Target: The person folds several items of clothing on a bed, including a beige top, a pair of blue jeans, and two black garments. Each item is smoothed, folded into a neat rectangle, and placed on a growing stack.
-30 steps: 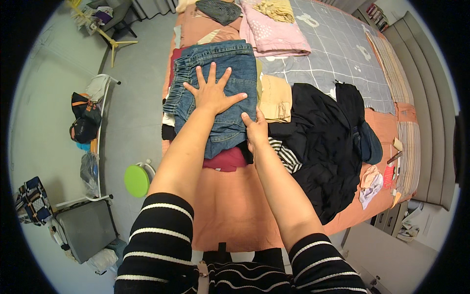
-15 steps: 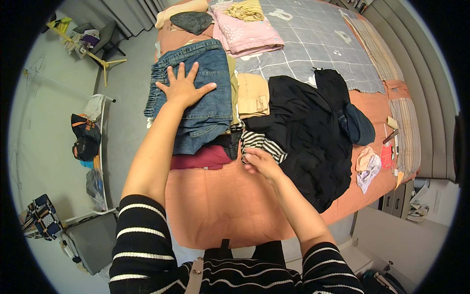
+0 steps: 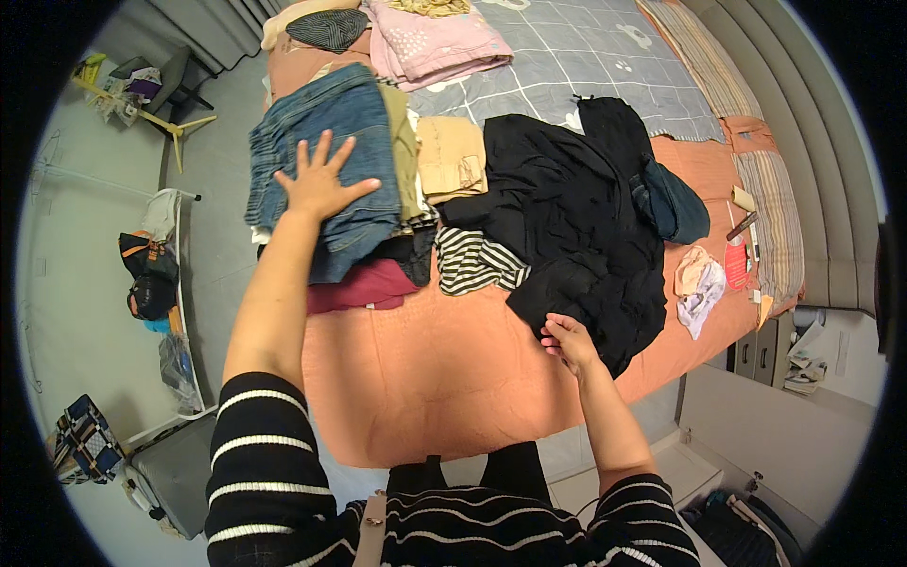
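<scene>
Right grip [image 3: 570, 342]: fingers curled nearly closed at edge of black garment [image 3: 576, 236]; whether cloth is pinched can't be told. Striped cloth [image 3: 477, 262] is seen beyond it, leftward. Left grip [image 3: 319, 192]: fingers spread wide, laid flat on jeans [image 3: 357, 115], nothing grasped. Beyond that grip, pink cloth [image 3: 439, 47] is laid on bed [image 3: 406, 378].

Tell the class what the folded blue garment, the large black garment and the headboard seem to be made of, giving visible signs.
Folded blue garment: probably matte denim, from its mottled blue fading.
Black garment: soft, dull cloth, judging by its loose wrinkles; cotton or synthetic is unclear.
Headboard: grey, smooth-looking, perhaps padded leather-like material or fabric, given its long grooves.
</scene>
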Motion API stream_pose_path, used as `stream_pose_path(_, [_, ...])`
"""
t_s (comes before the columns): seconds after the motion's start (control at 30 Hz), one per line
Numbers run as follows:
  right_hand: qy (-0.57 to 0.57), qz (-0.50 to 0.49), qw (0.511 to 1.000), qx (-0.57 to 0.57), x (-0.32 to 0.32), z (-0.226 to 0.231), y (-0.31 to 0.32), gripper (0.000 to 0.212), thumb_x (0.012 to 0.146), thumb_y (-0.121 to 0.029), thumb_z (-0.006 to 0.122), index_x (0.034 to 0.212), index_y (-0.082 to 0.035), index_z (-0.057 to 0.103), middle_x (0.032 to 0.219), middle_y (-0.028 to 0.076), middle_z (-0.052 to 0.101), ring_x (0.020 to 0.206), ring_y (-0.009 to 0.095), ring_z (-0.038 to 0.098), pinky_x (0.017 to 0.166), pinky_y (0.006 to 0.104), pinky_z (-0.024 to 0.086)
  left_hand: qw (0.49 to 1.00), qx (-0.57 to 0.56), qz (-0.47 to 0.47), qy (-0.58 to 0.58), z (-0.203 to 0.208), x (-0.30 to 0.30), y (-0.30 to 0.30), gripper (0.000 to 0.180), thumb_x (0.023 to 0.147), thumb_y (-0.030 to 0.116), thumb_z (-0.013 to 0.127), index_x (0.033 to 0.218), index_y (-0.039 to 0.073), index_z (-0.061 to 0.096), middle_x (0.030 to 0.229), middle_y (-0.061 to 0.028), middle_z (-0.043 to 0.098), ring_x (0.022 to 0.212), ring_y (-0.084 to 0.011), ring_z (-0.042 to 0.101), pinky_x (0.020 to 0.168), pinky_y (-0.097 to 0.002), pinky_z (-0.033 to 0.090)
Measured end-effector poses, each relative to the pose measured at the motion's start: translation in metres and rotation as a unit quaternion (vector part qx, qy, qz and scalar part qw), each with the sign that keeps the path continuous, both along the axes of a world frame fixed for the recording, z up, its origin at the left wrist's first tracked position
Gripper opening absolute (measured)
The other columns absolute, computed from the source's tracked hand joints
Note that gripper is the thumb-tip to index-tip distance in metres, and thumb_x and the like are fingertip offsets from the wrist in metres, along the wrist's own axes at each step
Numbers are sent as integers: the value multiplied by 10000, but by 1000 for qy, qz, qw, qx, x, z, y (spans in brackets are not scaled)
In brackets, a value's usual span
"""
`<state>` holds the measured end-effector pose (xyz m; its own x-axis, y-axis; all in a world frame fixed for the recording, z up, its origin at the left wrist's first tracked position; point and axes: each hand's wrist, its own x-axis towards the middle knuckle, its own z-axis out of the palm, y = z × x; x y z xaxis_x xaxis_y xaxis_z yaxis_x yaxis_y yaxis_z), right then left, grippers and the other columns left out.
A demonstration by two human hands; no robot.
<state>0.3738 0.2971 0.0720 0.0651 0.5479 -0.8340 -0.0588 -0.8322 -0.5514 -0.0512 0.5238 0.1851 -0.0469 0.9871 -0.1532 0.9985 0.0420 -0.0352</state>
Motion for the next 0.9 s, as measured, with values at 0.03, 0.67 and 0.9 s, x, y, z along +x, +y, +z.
stream_pose_path(0.03, [4,-10,1000,6,5,5,0,319,935,-172,580,1227,-53,536,920,24,625,717,91,583,606,216,486,1000,-6,15,-21,-2,-5,4,935,653,812,543,1446,378,301,1572,-10,110,1441,-336,39,1003,-754,66])
stream_pose_path(0.67, [-564,144,763,281,71,13,12,687,732,-353,755,1311,-97,488,1352,203,420,1258,384,368,1039,479,311,953,270,-103,-88,14,16,-38,650,867,452,596,1421,194,377,1499,-83,315,1421,-357,148,1035,-688,72])
stream_pose_path(0.9, [-422,194,823,327,48,-5,-39,302,706,-31,655,1008,-18,645,1006,195,647,936,366,619,823,395,499,920,132,-133,-345,-63,88,-238,567,873,291,609,1359,55,435,1450,-157,370,1390,-374,238,1118,-541,120])
